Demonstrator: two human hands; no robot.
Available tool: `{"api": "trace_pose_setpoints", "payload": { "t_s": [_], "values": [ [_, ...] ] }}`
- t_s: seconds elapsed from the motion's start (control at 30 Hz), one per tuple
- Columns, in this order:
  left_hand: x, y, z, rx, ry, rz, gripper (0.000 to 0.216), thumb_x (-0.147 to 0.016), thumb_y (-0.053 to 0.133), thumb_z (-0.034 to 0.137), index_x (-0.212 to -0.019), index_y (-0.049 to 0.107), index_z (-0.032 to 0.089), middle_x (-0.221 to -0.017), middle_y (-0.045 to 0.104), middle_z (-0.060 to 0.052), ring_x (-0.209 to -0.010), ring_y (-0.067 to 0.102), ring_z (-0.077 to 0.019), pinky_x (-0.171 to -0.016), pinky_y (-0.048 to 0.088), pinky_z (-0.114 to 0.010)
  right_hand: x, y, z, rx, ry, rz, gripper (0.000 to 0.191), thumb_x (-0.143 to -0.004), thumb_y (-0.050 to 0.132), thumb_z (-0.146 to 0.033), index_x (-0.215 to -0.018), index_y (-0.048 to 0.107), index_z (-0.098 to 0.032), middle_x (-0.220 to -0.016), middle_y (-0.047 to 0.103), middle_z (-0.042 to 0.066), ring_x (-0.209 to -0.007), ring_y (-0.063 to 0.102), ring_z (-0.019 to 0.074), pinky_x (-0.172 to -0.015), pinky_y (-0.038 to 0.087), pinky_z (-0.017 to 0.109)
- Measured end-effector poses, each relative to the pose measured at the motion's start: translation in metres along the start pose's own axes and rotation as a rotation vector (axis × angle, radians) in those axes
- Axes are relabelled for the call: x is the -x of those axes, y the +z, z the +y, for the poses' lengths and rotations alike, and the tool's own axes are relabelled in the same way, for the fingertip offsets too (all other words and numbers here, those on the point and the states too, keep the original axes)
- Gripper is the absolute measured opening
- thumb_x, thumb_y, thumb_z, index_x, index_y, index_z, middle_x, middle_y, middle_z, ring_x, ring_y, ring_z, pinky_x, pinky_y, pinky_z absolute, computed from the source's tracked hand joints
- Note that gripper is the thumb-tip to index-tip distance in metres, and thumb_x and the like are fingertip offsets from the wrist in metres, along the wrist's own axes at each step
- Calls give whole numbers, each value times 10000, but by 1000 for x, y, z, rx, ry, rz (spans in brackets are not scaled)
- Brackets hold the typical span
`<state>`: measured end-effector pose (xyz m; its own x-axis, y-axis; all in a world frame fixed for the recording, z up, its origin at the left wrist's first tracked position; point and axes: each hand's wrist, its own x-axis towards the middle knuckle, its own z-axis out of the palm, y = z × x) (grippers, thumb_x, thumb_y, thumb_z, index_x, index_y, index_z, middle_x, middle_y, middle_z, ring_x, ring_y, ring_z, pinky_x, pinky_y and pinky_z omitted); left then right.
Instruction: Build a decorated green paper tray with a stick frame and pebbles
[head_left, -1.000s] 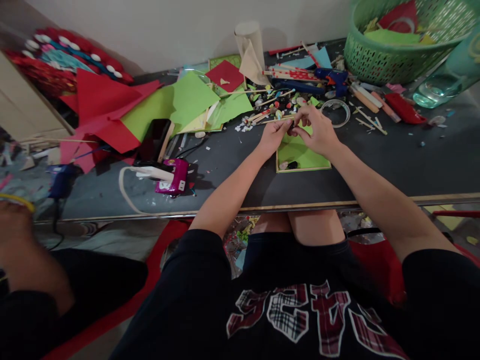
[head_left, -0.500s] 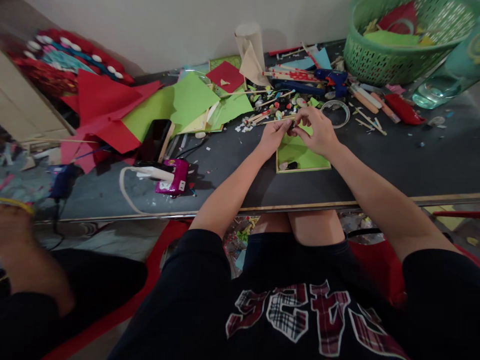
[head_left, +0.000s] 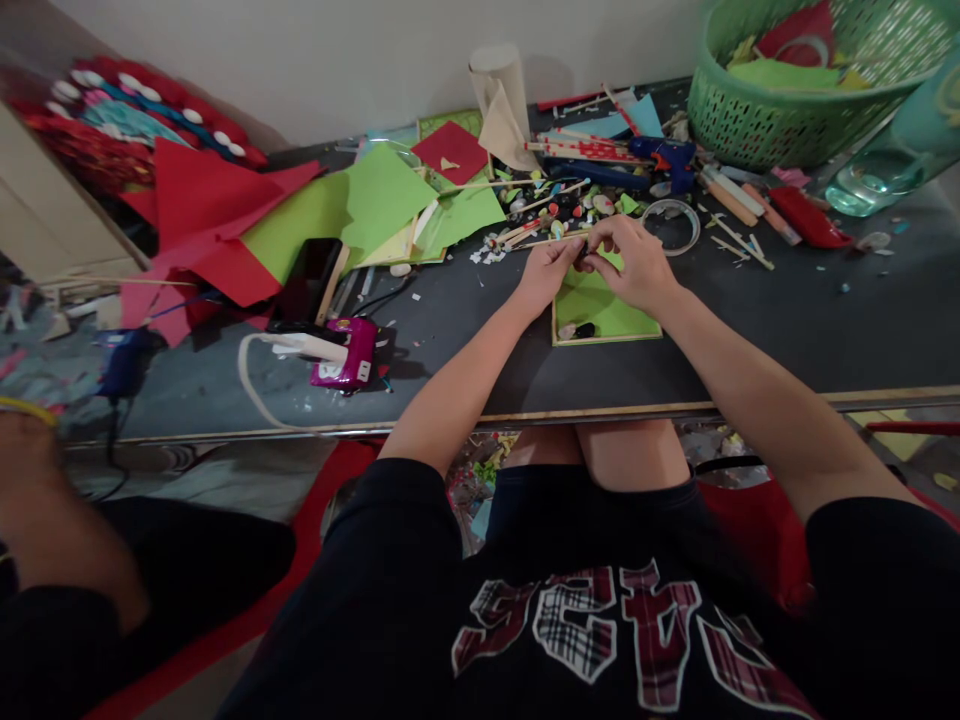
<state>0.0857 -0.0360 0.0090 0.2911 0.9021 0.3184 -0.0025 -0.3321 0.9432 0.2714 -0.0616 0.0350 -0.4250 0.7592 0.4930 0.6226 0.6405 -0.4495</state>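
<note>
My left hand (head_left: pixel 551 272) and my right hand (head_left: pixel 628 260) meet over the far part of a green square panel (head_left: pixel 619 312) with a pale raised edge. Between their fingertips is a small dark piece (head_left: pixel 583 250), perhaps a pebble; the fingers cover most of it. Both hands are closed in a pinch around it. On the panel's near left corner lie a black pebble (head_left: pixel 585 330) and a pale pebble (head_left: pixel 568 332), side by side. Just beyond my hands is a heap of small painted pebbles (head_left: pixel 559 212) with thin sticks among them.
A tape roll (head_left: pixel 672 228), a blue glue gun (head_left: pixel 667 160) and a green basket (head_left: pixel 765 130) are to the right. Coloured paper (head_left: pixel 390 205), a phone (head_left: pixel 311 285) and a purple power socket (head_left: pixel 345 355) are to the left. A co-worker's arm (head_left: pixel 60 530) shows at far left.
My hands keep the same pinch in the same place over the panel. At far left, the co-worker's arm has shifted slightly.
</note>
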Motion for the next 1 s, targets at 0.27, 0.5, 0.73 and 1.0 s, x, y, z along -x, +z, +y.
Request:
{"api": "trace_pose_setpoints", "payload": {
  "t_s": [0.27,0.5,0.73,1.0],
  "values": [
    [1,-2,-3,-40,-8,-19,633,-908,621,764,-655,714,192,-644,711,-37,-632,641,-153,-667,500,-289,-3,-5,-3,14,15,-75,297,-1034,534,-460,-1219,613,-241,-1103,661,127,-1099,623,326,-1009,525,542],
    [1,-3,-2,-70,-32,-31,568,-971,624,665,-688,735,185,-657,717,-31,-629,646,-136,-660,484,-271,-2,-4,-2,12,-10,-51,310,-1039,521,-497,-1199,628,-254,-1049,675,113,-1061,640,312,-987,542,519],
    [1,-3,-4,-67,13,-12,593,-972,605,686,-666,720,191,-656,711,-28,-641,634,-141,-697,503,-282,-1,-3,-2,28,-32,-17,268,-1038,539,-454,-1152,645,-237,-1066,674,123,-1113,636,321,-1010,538,554],
    [-1,0,-5,-45,9,-1,653,-937,588,756,-631,691,188,-642,699,-30,-656,640,-140,-704,513,-277,-3,-7,-4,37,-66,-33,294,-1045,491,-442,-1182,660,-243,-1145,692,139,-1173,629,334,-1058,514,573]
  ]
}}
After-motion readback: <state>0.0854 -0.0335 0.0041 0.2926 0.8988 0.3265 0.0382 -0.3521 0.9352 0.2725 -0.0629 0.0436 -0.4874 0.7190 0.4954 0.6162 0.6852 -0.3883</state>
